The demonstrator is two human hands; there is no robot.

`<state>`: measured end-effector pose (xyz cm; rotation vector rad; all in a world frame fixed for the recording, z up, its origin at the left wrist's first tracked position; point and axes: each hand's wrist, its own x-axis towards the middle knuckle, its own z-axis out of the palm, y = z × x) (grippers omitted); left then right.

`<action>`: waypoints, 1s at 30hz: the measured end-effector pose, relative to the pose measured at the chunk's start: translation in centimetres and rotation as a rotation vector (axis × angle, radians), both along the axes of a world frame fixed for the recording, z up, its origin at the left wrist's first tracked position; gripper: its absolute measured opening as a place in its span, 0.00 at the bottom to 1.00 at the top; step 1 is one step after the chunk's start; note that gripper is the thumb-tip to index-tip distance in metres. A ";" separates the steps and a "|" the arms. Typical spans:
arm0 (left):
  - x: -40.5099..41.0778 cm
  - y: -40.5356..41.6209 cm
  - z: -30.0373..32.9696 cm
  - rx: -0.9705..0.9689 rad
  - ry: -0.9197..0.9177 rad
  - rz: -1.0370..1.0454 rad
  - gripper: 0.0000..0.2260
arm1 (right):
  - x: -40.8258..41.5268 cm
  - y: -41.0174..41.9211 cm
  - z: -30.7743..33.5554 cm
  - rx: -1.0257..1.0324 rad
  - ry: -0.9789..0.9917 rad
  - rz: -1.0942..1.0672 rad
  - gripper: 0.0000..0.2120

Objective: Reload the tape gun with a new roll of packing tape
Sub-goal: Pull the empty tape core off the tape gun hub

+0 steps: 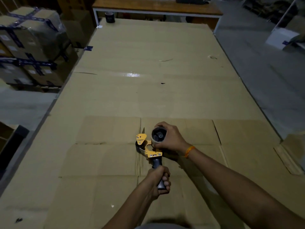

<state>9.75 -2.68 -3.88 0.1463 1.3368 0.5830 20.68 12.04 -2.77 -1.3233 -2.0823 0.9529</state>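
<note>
The left hand (160,180) is wrapped tight around the dark handle of the tape gun (149,149), holding the yellow frame just over the cardboard-covered surface (148,90), low in the middle of the view. The right hand (170,138) curls over the spool at the gun's hub, fingers closed around what looks like a nearly bare core (158,136) — grey, with the dark hub showing through its open centre. Whether any tape is left on it is hard to tell in this dim light.

So the step in hand reads as clearing the hub: the old core coming off sideways while the other hand braces the gun. A dark roll (109,17) stands at the far edge of the surface, well apart from both hands — likely the fresh tape, though that is a guess. The next move calls for a straight pull along the hub's axis, then a long reach for that roll.
</note>
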 end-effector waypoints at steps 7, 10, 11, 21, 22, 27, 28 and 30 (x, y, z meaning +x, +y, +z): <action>0.1 -0.2 0.2 -0.001 0.032 -0.013 0.19 | -0.5 4.1 3.7 -0.167 -0.471 0.329 0.37; 0.1 -0.2 0.4 -0.001 0.032 -0.031 0.20 | -1.7 5.1 4.6 -0.165 -0.705 0.488 0.41; 0.1 -0.2 0.4 -0.003 0.030 -0.037 0.20 | -1.9 5.5 4.8 -0.186 -0.750 0.531 0.42; -0.1 0.0 0.2 0.020 0.032 -0.069 0.21 | -3.7 7.0 7.4 -0.086 -0.948 0.682 0.50; -0.2 0.0 0.2 0.018 0.032 -0.069 0.21 | -3.8 7.0 7.5 -0.075 -0.954 0.687 0.49; -0.1 0.1 0.2 0.008 0.029 -0.066 0.21 | -4.1 6.6 8.2 -0.057 -0.990 0.694 0.42; -0.1 0.1 0.2 0.009 0.034 -0.067 0.21 | -4.2 6.5 8.3 -0.048 -1.002 0.694 0.42; 0.0 0.1 0.2 0.012 0.039 -0.074 0.22 | -4.3 6.3 8.5 -0.043 -1.042 0.698 0.40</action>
